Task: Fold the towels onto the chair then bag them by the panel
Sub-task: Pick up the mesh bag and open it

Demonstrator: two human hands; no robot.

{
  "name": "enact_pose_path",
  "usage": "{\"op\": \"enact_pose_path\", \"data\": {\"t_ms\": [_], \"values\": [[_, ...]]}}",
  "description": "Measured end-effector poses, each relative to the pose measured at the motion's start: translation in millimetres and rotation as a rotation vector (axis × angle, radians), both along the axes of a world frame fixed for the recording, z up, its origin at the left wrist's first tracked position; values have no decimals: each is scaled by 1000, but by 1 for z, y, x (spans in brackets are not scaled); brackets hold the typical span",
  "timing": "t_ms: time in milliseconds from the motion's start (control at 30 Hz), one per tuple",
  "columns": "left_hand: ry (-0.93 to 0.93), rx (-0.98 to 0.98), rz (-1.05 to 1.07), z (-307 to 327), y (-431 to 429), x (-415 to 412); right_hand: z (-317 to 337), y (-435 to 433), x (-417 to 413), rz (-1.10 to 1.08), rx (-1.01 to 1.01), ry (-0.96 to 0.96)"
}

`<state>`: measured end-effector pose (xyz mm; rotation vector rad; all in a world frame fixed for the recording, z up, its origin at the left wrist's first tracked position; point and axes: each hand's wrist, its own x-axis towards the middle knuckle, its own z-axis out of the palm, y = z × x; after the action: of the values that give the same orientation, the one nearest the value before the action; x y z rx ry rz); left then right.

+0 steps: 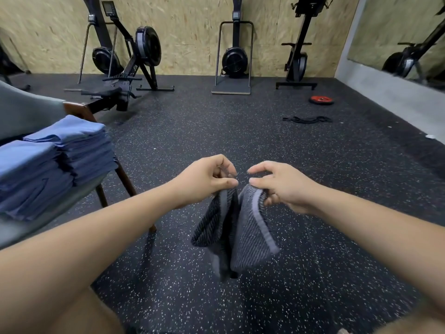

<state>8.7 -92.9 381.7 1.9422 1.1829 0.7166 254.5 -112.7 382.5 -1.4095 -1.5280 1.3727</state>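
I've got both hands up over the floor (313, 189): my left hand (207, 179) pinches one top corner of the grey towel (250, 237), and my right hand (279, 186) curls its fingers (268, 201) round the other. The corners are nearly together, so the cloth hangs doubled, ready, I'd judge, for a fold. Just to my left, the chair (79, 112) already carries two stacks of folded blue towels (72, 145). Blur smears the towel's lower edge, so I can't count its layers. No bag in view.
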Motion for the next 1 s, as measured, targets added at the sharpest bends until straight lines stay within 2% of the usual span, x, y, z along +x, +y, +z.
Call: {"op": "enact_pose_path", "data": {"t_ms": [133, 333, 433, 500, 600, 733, 833, 1000], "values": [[-60, -38, -32, 5, -7, 4, 7, -7, -8, 69, -88, 180], [-16, 72, -10, 14, -10, 1, 16, -11, -4, 137, -114, 226], [-55, 86, -39, 22, -14, 5, 18, -13, -2, 159, -135, 251], [-60, 79, -66, 24, -17, 7, 19, -15, -3, 156, -91, 202], [-65, 49, -87, 26, -22, 10, 18, -20, -5, 123, 87, 52], [-246, -135, -13, 27, -27, 13, 20, -24, -5, 128, 248, -26], [-266, -203, -18, 27, -29, 11, 22, -26, -5, 147, 375, -134], [-265, -270, -22, 27, -30, 10, 23, -31, -6, 197, 423, -219]]}}
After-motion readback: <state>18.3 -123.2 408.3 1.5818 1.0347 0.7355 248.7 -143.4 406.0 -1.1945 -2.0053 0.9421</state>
